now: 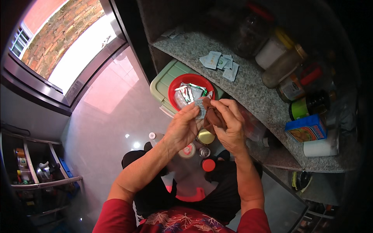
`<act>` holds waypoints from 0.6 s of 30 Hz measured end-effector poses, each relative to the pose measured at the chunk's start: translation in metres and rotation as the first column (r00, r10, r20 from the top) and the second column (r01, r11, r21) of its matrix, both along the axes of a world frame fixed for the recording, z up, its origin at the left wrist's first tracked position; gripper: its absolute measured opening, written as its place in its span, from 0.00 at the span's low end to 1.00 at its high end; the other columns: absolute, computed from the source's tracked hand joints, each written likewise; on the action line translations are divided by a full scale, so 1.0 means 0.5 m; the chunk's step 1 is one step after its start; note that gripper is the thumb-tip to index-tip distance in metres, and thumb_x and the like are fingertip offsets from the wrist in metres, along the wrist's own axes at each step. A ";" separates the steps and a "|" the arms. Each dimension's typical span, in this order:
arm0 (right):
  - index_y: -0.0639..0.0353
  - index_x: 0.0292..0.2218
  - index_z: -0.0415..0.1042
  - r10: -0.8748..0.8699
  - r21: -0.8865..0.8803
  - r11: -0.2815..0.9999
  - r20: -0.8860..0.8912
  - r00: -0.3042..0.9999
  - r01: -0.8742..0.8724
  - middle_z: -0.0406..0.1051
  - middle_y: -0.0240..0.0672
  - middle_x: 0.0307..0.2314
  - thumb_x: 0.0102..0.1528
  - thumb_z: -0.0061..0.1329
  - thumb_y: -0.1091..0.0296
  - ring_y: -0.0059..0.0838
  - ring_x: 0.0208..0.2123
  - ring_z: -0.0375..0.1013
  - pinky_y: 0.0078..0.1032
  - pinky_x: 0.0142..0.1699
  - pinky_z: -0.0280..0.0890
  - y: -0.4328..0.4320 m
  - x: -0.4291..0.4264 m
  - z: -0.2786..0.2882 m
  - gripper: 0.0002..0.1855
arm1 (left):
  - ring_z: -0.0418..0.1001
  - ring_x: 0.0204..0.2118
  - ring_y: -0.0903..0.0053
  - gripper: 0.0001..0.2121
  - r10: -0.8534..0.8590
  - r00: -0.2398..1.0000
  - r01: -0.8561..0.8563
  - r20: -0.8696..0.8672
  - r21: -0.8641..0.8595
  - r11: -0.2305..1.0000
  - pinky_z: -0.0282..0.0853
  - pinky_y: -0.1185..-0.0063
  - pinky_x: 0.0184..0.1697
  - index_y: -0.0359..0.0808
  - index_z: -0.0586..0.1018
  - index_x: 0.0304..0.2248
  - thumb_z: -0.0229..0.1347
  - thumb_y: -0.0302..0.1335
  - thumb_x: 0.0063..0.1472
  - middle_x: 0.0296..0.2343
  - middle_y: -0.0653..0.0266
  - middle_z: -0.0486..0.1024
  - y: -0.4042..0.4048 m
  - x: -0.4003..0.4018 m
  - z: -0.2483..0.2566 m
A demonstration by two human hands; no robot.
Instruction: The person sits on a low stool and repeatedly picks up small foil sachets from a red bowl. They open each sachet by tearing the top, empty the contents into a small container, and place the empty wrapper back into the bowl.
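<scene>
My left hand (183, 125) pinches a small printed sachet (200, 109) between thumb and fingers. Bunched brown cloth (213, 118) fills the grip of my right hand (232, 125), and its upper edge meets the sachet. Just beyond both hands, a red plastic bowl (190, 77) holds several shiny silver and green packets (191, 91). The bowl sits on the pale green lid (162, 82) of a storage bin. Below my hands, a gold-lidded jar (206, 137), a small clear jar (204, 152) and a red-lidded jar (208, 165) stand on the floor.
To the right runs a granite shelf (247, 96) with a pile of sachets (217, 61), a blue box (306, 128) and several jars along its back. A white-capped bottle (154, 136) stands left of the jars. At far left is a metal rack (46, 183).
</scene>
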State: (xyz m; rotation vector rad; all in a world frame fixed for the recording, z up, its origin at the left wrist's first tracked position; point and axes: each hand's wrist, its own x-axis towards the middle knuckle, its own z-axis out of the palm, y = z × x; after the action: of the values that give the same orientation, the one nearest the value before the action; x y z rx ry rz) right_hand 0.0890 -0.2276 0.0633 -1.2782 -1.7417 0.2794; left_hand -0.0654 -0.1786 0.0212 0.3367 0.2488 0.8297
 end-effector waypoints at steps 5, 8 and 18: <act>0.70 0.46 0.69 -0.061 -0.007 0.998 0.263 0.963 0.065 0.65 0.42 0.39 0.38 0.55 0.87 0.43 0.40 0.66 0.33 0.42 0.66 0.000 -0.016 -0.026 0.30 | 0.71 0.47 0.76 0.16 -0.005 0.999 0.005 -0.051 0.005 1.000 0.69 0.78 0.52 0.29 0.66 0.53 0.43 0.24 0.67 0.46 0.60 0.71 -0.007 0.003 -0.011; 0.69 0.43 0.69 -0.083 -0.053 0.993 0.302 0.950 0.103 0.65 0.43 0.38 0.38 0.56 0.86 0.43 0.40 0.67 0.33 0.42 0.66 -0.011 -0.022 -0.039 0.27 | 0.71 0.47 0.76 0.16 -0.032 0.996 0.034 -0.079 0.021 0.999 0.69 0.78 0.52 0.30 0.66 0.53 0.43 0.24 0.67 0.46 0.61 0.71 -0.005 0.001 -0.017; 0.66 0.46 0.70 -0.141 0.069 0.989 0.106 0.984 0.134 0.65 0.41 0.40 0.38 0.53 0.88 0.41 0.42 0.67 0.32 0.44 0.66 0.003 -0.029 -0.011 0.30 | 0.68 0.50 0.72 0.20 0.033 0.985 -0.031 -0.169 0.013 0.999 0.65 0.72 0.55 0.33 0.65 0.54 0.45 0.36 0.67 0.49 0.59 0.68 -0.014 0.008 -0.032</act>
State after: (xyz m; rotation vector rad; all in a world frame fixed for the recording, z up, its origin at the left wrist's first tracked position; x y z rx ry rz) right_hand 0.0746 -0.2261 0.0580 -1.3844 -1.7309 0.0759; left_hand -0.0613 -0.1858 0.0053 0.4143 0.4099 0.8348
